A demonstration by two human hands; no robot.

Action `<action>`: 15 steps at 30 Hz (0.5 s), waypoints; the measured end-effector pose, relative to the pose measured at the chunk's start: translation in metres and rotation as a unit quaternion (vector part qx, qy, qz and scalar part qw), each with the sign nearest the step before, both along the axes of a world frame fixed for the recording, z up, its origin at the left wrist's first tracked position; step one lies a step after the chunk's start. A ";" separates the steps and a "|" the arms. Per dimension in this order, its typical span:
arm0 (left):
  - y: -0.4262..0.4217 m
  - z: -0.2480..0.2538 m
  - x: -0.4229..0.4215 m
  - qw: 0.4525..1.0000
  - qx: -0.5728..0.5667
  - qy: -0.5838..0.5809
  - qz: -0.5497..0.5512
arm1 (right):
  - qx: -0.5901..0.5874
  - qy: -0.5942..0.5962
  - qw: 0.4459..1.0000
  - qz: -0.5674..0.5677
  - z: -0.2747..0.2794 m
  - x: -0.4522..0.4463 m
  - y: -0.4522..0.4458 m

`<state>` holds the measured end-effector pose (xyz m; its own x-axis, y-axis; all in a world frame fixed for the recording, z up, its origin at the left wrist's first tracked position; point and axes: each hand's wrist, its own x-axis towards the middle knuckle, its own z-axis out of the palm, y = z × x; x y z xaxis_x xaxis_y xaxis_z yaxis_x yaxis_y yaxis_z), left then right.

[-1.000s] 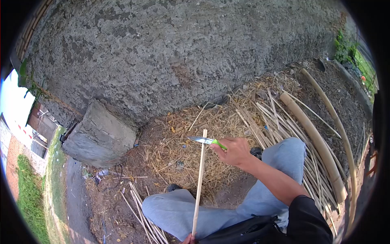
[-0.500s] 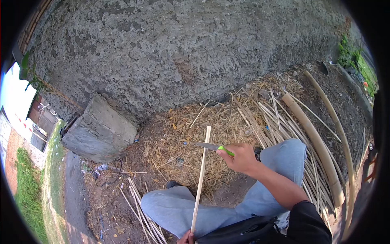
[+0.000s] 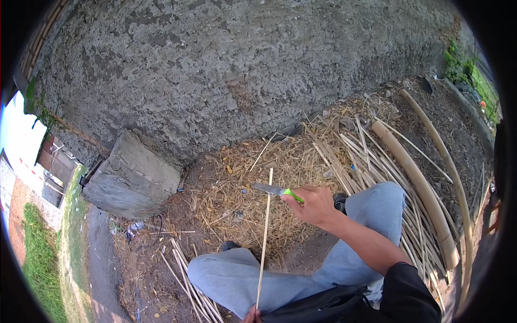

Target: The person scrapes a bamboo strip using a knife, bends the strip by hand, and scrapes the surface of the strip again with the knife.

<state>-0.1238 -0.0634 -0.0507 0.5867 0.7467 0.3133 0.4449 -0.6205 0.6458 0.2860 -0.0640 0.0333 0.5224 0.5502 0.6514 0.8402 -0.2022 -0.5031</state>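
Rough wall [image 3: 215, 70] — right fingers [image 3: 303, 190] clamped on knife [image 3: 279, 191], left fingers [image 3: 251, 315] on strip [image 3: 265, 237] (pale).

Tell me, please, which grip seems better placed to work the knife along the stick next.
The right grip, probably: it holds the knife across the stick near its far end, while the left grip holds the near end.

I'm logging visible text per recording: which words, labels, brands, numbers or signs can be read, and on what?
None can be read.
Knife in the right hand: no lettering discernible.
Black fabric at the lap: tiny pale mark, too small to read.
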 end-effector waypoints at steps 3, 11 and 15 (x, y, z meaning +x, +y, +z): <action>0.004 -0.005 -0.002 0.994 -0.095 0.046 0.022 | -0.004 -0.018 1.000 0.023 -0.003 0.003 0.005; 0.001 0.001 -0.001 0.996 -0.089 -0.022 -0.006 | 0.015 -0.022 0.999 0.043 -0.008 0.003 0.016; -0.005 -0.016 -0.015 0.970 -0.229 0.040 0.063 | -0.054 0.099 0.990 -0.089 -0.009 0.042 0.018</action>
<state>-0.1392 -0.0682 -0.0670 0.4902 0.8644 -0.1117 0.5582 -0.2130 0.8019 0.3279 -0.0457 0.0248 0.7294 0.4987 0.4682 0.6730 -0.4006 -0.6218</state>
